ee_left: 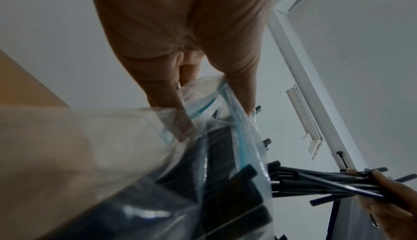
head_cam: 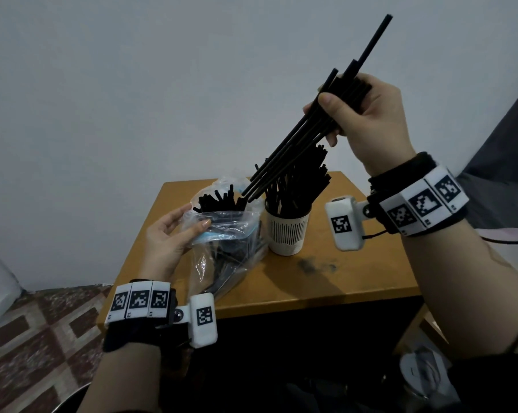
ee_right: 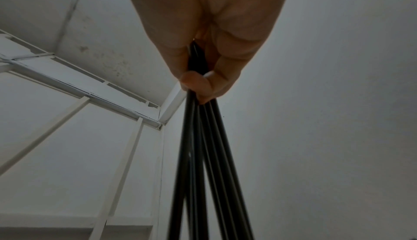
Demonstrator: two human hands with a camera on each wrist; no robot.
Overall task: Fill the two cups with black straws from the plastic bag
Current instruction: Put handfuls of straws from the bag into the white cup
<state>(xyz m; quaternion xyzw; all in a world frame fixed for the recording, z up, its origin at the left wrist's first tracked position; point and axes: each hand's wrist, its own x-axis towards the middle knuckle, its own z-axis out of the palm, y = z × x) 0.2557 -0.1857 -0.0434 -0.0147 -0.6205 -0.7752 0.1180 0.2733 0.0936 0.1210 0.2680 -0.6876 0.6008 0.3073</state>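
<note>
My right hand (head_cam: 335, 114) is raised above the table and grips a bundle of several long black straws (head_cam: 293, 141), slanting down-left. Their lower ends hang over the plastic bag (head_cam: 222, 234) and the white ribbed cup (head_cam: 287, 234). That cup is packed with black straws (head_cam: 299, 186). My left hand (head_cam: 192, 219) pinches the bag's rim and holds its mouth open. Short black straw ends (head_cam: 219, 201) stick up at the bag's mouth. In the left wrist view my fingers (ee_left: 167, 101) press the clear bag (ee_left: 234, 119). In the right wrist view the straws (ee_right: 203, 154) run out from the grip. I see no second cup.
The cup and bag stand on a small orange-brown table (head_cam: 356, 281) against a white wall. A dark smudge (head_cam: 314, 265) marks the tabletop in front of the cup. Patterned floor tiles (head_cam: 43, 338) lie to the left, and dark fabric (head_cam: 508, 162) to the right.
</note>
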